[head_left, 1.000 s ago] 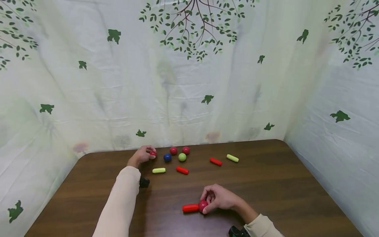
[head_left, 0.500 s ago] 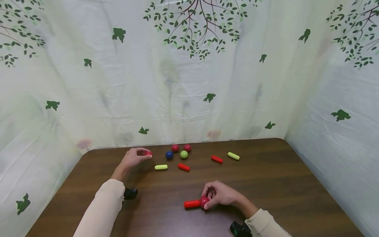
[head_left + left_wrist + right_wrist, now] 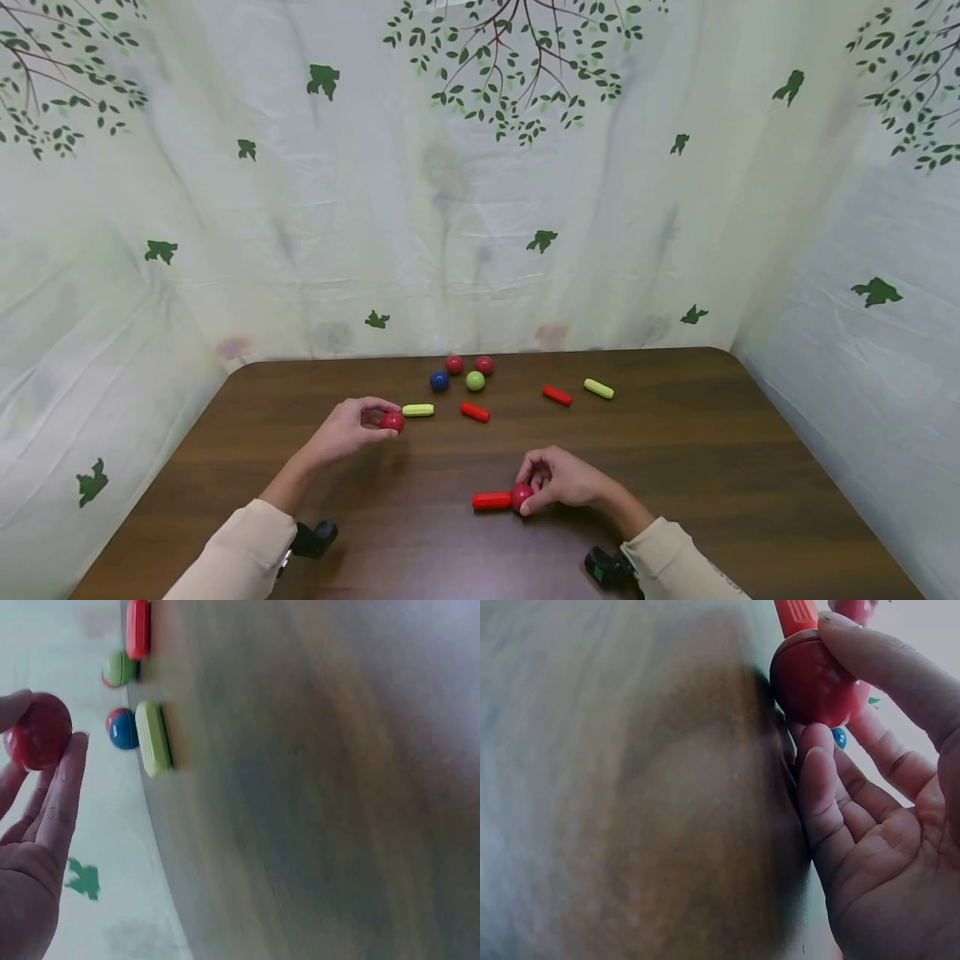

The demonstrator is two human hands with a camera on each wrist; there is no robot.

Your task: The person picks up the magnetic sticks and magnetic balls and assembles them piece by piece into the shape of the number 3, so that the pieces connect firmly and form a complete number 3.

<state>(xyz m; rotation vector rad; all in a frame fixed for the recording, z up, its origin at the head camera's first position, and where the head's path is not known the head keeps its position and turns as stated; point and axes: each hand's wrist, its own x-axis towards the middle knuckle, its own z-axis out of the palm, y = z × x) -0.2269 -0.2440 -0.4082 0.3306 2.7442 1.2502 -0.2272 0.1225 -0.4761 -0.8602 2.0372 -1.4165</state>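
My left hand (image 3: 352, 431) pinches a red ball (image 3: 392, 422) between thumb and fingers, over the left middle of the table. In the left wrist view that ball (image 3: 43, 731) sits at the fingertips. Nearer the front, my right hand (image 3: 566, 481) grips a second red ball (image 3: 522, 497) low over the table. It meets the right end of a red ribbed stick (image 3: 491, 501), which points left. The right wrist view has the thumb on top of this ball (image 3: 810, 679), with the stick (image 3: 796, 613) just beyond it.
Toward the back edge stand a blue ball (image 3: 438, 381), a green ball (image 3: 475, 381) and two red balls (image 3: 453, 364). Two pale yellow-green sticks (image 3: 418, 411) and two more red sticks (image 3: 475, 412) lie spread nearby. A leaf-patterned curtain (image 3: 480, 192) hangs behind the brown table (image 3: 712, 467).
My left hand has carried its red ball from the back left edge toward me, to beside the left yellow-green stick. The right hand keeps its hold on the ball at the red stick.
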